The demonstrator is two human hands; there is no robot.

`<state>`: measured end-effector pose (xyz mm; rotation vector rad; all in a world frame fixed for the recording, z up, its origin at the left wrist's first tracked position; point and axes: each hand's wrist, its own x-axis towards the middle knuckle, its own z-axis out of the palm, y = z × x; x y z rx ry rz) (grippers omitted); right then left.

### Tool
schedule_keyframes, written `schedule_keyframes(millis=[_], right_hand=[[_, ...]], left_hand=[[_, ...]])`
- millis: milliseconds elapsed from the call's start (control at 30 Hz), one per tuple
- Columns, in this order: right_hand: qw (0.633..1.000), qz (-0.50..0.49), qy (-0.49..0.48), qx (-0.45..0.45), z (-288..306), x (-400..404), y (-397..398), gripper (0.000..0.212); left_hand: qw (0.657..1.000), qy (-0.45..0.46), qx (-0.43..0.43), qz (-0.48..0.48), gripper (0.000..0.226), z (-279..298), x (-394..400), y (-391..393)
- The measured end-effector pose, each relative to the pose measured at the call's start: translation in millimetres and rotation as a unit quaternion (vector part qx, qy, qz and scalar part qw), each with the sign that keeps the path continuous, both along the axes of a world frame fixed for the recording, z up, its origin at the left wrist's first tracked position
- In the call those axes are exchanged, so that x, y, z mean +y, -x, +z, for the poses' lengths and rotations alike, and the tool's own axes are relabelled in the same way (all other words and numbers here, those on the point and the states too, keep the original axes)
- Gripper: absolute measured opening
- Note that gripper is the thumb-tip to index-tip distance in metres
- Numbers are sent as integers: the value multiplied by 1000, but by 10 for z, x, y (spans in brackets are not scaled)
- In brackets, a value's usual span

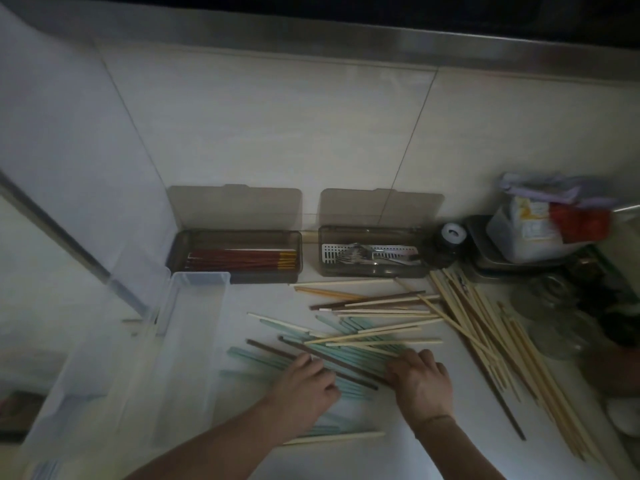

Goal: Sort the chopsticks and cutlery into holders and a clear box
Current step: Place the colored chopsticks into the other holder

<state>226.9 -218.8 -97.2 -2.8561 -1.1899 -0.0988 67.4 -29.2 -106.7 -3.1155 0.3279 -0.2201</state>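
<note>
Both hands work the pile of pale green chopsticks [349, 355] lying mixed with brown and cream ones on the white bench [398, 455]. The left hand [304, 386] rests on the green sticks with its fingers [323, 377] curled down over them, and the right hand [420, 379] does the same at the other end, fingers [398, 370] bent and pressed onto the bundle; whether either actually pinches a stick I cannot tell in this dim light. The step looks like gathering the green ones together. To do it well, sweep the ends inward so the sticks line up, and lift the dark brown stick [311, 363] lying across them out first, along with the cream ones on top. The clear box [194, 341] stands just left of the pile, open and close to hand. At the wall, the left holder [239, 258] already carries red chopsticks and the right holder [372, 259] the metal cutlery. The long bamboo chopsticks [491, 344] lie apart to the right.
</note>
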Motion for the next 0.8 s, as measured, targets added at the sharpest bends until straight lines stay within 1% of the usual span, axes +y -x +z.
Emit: schedule_keyframes(millis=[100, 167, 267, 333, 400, 467, 533, 567, 600, 633, 667, 700, 733, 767, 800], right_hand=[[1000, 7, 6, -2, 33, 26, 0, 6], [1000, -10, -19, -10, 111, 7, 20, 2], [998, -23, -55, -12, 238, -40, 13, 19], [997, -23, -75, -14, 318, -47, 3, 23], [996, -21, -88, 9, 404, 9, 17, 24], [993, 1, -113, 21, 440, 109, 33, 24], [984, 24, -161, 70, 503, 244, 50, 26], [976, 29, -187, 105, 528, 319, 41, 22], [968, 24, -207, 137, 564, 401, 40, 13], [959, 14, -227, 171, 591, 489, 39, 7], [942, -10, -258, 217, 626, 580, 33, 16], [898, -50, -315, 304, 669, 694, 34, 21], [818, -80, -394, 410, 724, 837, 46, 19], [720, -95, -453, 517, 808, 991, 57, 16], [631, -97, -488, 595, 871, 1146, 72, 25]], left_hand=[[1000, 11, 0, 13, 8, 35, -28, -74], [998, 54, -23, 28, 12, 57, 6, -76], [987, 126, -76, 71, 16, 167, 138, -86], [975, 166, -101, 111, 26, 261, 236, -130], [969, 174, -112, 134, 36, 348, 317, -192], [972, 164, -111, 128, 33, 405, 393, -237], [974, 171, -101, 111, 17, 441, 510, -246], [974, 174, -89, 111, 9, 458, 595, -239], [974, 175, -75, 118, 8, 486, 688, -228], [974, 171, -67, 129, 11, 513, 796, -226], [973, 169, -72, 141, 13, 532, 911, -230], [969, 179, -83, 151, 12, 561, 1019, -233], [962, 198, -95, 160, 8, 603, 1115, -234], [956, 222, -102, 163, 4, 648, 1190, -232], [950, 245, -107, 163, 3, 686, 1239, -234]])
